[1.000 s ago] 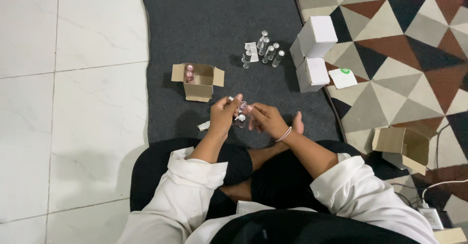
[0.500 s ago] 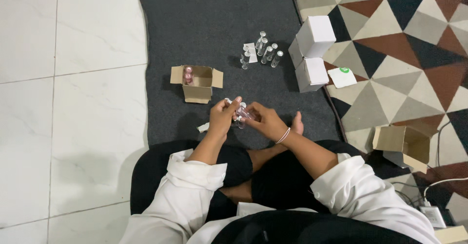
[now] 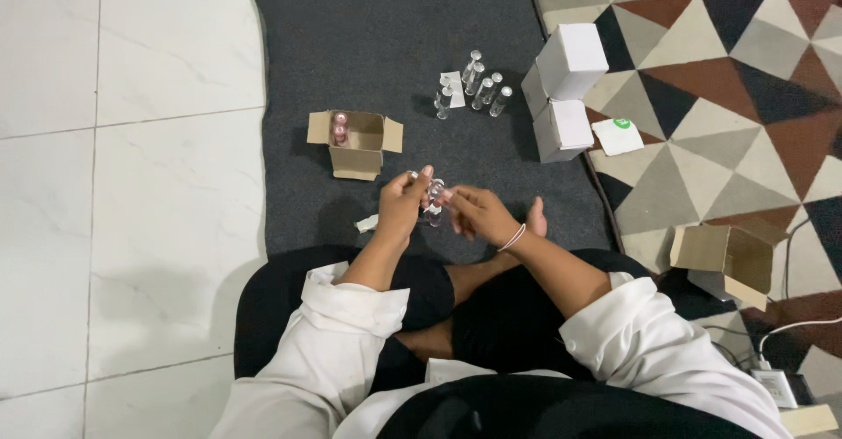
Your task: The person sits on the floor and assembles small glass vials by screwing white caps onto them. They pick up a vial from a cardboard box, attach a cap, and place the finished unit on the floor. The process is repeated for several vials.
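Broadly, a dark grey carpet runner (image 3: 386,44) lies between white marble floor tiles (image 3: 132,141) and a geometric patterned rug (image 3: 728,62). Two closed white cardboard boxes (image 3: 566,88) sit stacked at the runner's right edge; an open brown carton (image 3: 726,262) rests on the rug, its contents hidden. A smaller open brown cardboard box (image 3: 355,141) on the runner holds pink-capped vials in its left corner. Five small clear glass bottles (image 3: 478,91) stand clustered near the white boxes. The left hand (image 3: 402,207) and right hand (image 3: 478,214) meet just above the runner, fingers curled and pinching a small clear glass vial (image 3: 434,195) between them. Since the earlier frames, hands and boxes have barely shifted. Bare runner stretches beyond the bottles.
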